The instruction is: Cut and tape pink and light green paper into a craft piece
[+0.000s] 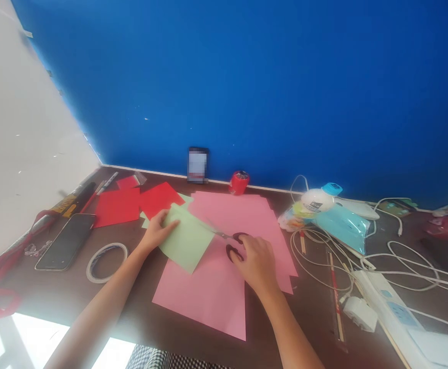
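My left hand [159, 228] pinches the upper left edge of a light green sheet of paper [187, 241], holding it over the pink paper sheets [208, 297]. A pair of scissors [234, 246] with dark handles is in my right hand [258, 259], thumb and fingers in the loops and the handles spread apart. Its blades point left, at the upper right edge of the green paper. Whether the paper lies between the blades is hard to make out. Red paper pieces [118, 206] lie beyond my left hand, with more green paper partly hidden beneath them.
A roll of tape [106, 262] and a phone [66, 242] lie on the left. Near the blue wall are a red round object [239, 182] and a small upright framed card [197, 165]. At right are a white bottle [318, 200], tangled white cables [323, 256] and a power strip [388, 302].
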`<act>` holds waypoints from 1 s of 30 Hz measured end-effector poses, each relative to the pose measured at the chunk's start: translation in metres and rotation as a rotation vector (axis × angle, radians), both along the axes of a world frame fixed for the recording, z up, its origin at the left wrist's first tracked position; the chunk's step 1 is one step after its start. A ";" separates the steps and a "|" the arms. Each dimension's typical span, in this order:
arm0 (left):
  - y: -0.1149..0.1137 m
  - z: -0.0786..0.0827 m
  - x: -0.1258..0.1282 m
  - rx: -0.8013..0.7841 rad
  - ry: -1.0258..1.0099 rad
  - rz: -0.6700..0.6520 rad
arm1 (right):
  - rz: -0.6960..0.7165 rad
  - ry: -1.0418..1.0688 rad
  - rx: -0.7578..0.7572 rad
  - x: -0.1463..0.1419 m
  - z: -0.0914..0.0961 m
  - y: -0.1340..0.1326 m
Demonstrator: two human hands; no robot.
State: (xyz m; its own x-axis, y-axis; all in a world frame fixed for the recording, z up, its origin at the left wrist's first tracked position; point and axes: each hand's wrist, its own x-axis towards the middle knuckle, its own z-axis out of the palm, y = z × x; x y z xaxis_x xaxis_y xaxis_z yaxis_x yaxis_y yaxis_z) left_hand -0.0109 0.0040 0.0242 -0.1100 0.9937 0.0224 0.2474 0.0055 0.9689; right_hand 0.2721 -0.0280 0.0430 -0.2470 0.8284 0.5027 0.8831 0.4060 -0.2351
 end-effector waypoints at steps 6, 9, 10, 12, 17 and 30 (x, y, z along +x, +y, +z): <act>0.001 -0.003 -0.001 0.002 -0.009 -0.017 | 0.000 0.004 0.016 0.000 -0.002 0.000; 0.001 -0.003 -0.001 -0.007 -0.014 -0.023 | 0.004 0.008 0.025 -0.001 -0.002 0.000; 0.001 -0.004 -0.001 -0.007 -0.018 -0.023 | 0.006 0.008 0.030 -0.001 -0.002 0.000; 0.001 -0.004 -0.001 -0.008 -0.026 -0.024 | 0.006 0.006 0.036 -0.001 -0.002 0.000; 0.002 -0.005 -0.002 -0.020 -0.026 -0.028 | 0.005 0.001 0.026 -0.001 -0.002 0.000; 0.000 -0.001 -0.002 -0.033 -0.006 -0.018 | 0.004 -0.012 0.011 0.000 -0.004 0.000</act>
